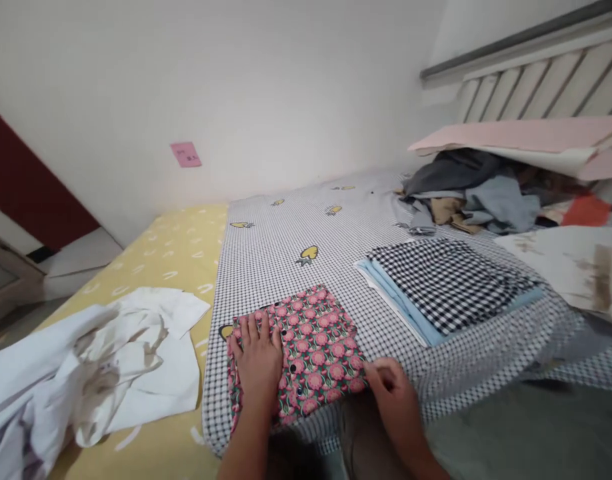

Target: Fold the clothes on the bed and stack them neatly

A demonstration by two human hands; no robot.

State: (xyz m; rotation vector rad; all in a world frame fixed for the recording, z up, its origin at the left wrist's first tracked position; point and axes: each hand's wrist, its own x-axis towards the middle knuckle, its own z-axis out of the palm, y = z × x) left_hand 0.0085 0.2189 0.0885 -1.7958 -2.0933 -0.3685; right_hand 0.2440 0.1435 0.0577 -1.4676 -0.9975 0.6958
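A flowered shirt [321,340] is laid out as a neat block at the near edge of the bed, on the checked sheet [281,267], with its dark buttons [293,368] facing up. The left hand [259,360] is spread flat on its left part, fingers slightly parted, with nothing gripped. The right hand [393,393] is set well apart from it, at the near right corner, where the edge appears to be pinched between thumb and fingertips.

For a tidy result, the cloth is best held down by the left palm with light, even pressure, while the corner is drawn gently outward by the right. A hard pull should be avoided, since the layers could be slid out of line. The left side looks somewhat rumpled and would be worth smoothing outward from the row of buttons. Care is also needed at the near side, where little bed is left and the hem could be dragged over.

As a guide for straight edges, the folded checked cloth [451,280] can be used; it is laid on light blue cloth [406,317] to the right.
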